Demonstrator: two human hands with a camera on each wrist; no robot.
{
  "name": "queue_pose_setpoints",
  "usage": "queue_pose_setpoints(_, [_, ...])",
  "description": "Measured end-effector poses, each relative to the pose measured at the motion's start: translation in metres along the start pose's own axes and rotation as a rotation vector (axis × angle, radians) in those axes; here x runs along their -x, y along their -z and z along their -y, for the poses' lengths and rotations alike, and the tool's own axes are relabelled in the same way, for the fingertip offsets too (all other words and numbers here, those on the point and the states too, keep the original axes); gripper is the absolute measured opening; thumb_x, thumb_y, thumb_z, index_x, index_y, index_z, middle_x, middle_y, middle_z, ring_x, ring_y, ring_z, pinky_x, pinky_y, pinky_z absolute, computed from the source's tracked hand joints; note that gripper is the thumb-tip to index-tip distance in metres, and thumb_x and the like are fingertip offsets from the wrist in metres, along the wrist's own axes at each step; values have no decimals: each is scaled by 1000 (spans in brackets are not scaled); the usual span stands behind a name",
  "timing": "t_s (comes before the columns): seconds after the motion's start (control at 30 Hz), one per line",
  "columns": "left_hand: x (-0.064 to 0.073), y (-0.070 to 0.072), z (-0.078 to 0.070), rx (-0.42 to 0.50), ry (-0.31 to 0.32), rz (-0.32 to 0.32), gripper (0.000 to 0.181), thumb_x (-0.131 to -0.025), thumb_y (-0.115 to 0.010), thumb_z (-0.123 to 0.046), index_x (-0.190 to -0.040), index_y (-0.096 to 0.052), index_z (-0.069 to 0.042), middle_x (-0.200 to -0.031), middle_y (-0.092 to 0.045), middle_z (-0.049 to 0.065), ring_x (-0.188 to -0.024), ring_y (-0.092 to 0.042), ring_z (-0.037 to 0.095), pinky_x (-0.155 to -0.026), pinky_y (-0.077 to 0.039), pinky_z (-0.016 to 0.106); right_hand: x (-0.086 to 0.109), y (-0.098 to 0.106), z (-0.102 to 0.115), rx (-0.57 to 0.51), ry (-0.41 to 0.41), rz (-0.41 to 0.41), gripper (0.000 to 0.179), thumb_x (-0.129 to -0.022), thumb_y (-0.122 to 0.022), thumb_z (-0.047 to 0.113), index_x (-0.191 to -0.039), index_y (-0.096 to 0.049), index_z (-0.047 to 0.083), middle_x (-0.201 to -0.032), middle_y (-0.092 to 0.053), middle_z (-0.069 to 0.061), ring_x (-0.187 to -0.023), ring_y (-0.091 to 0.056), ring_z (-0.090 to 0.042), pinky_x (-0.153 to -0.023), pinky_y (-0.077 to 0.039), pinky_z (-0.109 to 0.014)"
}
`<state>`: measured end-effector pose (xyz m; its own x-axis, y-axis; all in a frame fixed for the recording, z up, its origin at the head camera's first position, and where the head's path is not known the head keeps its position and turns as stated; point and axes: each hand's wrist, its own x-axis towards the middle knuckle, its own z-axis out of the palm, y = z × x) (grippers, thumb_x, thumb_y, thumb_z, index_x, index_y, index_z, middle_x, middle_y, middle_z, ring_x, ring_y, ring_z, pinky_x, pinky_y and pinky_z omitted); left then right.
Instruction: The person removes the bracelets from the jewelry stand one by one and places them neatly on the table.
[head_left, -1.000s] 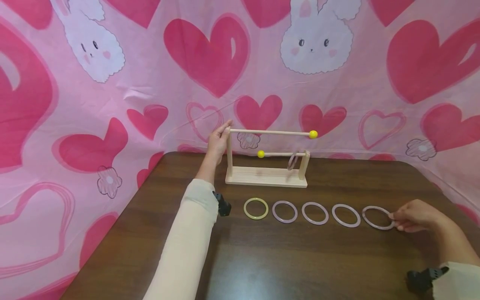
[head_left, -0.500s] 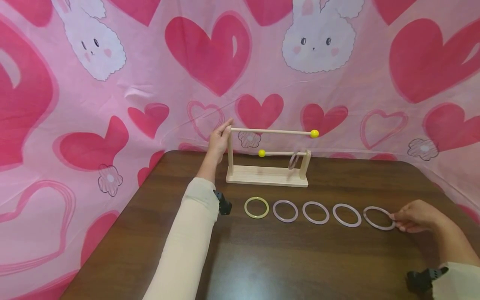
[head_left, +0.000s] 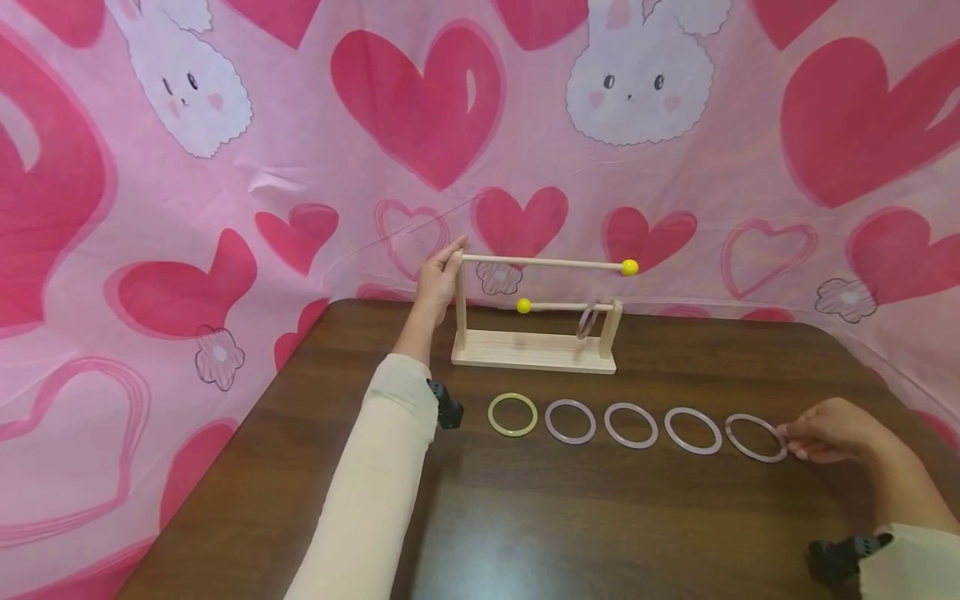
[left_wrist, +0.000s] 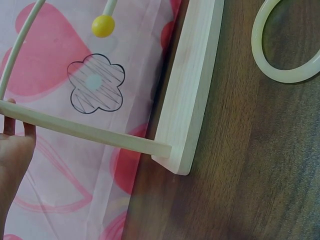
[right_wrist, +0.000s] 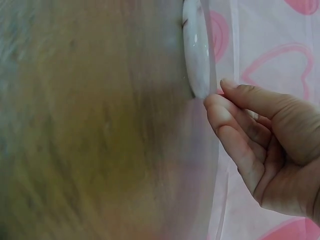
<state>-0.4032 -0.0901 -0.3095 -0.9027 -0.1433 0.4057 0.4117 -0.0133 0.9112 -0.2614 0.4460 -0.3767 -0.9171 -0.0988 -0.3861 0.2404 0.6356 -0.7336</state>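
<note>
A pale wooden stand [head_left: 534,353] with two horizontal rods, each tipped with a yellow ball, stands at the back of the table. My left hand [head_left: 438,287] holds the top of its left post; in the left wrist view two fingertips show at the post [left_wrist: 85,131]. One pale purple ring [head_left: 588,322] hangs on the lower rod. My right hand [head_left: 836,431], fingers bent, pinches the outer edge of the rightmost pale, marbled ring [head_left: 756,438]. In the right wrist view that ring [right_wrist: 197,50] lies low at the tabletop, against my fingertips.
To the left in the same row lie a yellow-green ring [head_left: 513,433] and three pale purple rings [head_left: 570,441] on the brown wooden table [head_left: 600,525]. Behind the table hangs a pink cloth [head_left: 300,125] with hearts and rabbits.
The rightmost ring has shifted very slightly at my right fingertips. My left hand and the stand have stayed put; the head view has tilted a little.
</note>
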Motion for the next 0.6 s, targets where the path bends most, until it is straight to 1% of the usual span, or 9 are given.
queue_pose_setpoints(0.13, [0, 0, -1, -6, -1, -4, 32, -95, -50, -9, -126, -56, -6, -126, -57, 11, -120, -48, 18, -97, -39, 23, -3, -2, 4, -1, 35, 8, 23, -90, -53, 10, -76, -67, -2, -62, -63, -3, -57, -59, -10, -53, -53, -27])
queue_pose_setpoints(0.3, [1, 0, -2, -7, 3, -4, 32, -95, -49, -9, -127, -56, -7, -125, -57, 10, -120, -47, 17, -97, -39, 23, -8, -6, 14, 29, 73, -15, 22, -89, -56, 10, -79, -66, -7, -63, -63, -4, -57, -60, -11, -53, -54, -28])
queue_pose_setpoints(0.47, [1, 0, -1, -8, 2, 2, 32, -96, -49, -8, -127, -56, -6, -126, -57, 11, -120, -47, 18, -97, -39, 24, -15, -13, 28, 61, 72, -23, 22, -88, -58, 12, -79, -65, -7, -64, -64, -4, -57, -61, -11, -54, -54, -29])
queue_pose_setpoints(0.6, [0, 0, -1, -10, 0, 6, 32, -96, -49, -9, -127, -56, -7, -125, -57, 11, -120, -47, 18, -97, -39, 24, -20, -21, 41, 76, 78, -28, 23, -89, -58, 13, -82, -65, -7, -64, -64, -3, -57, -60, -10, -53, -53, -28])
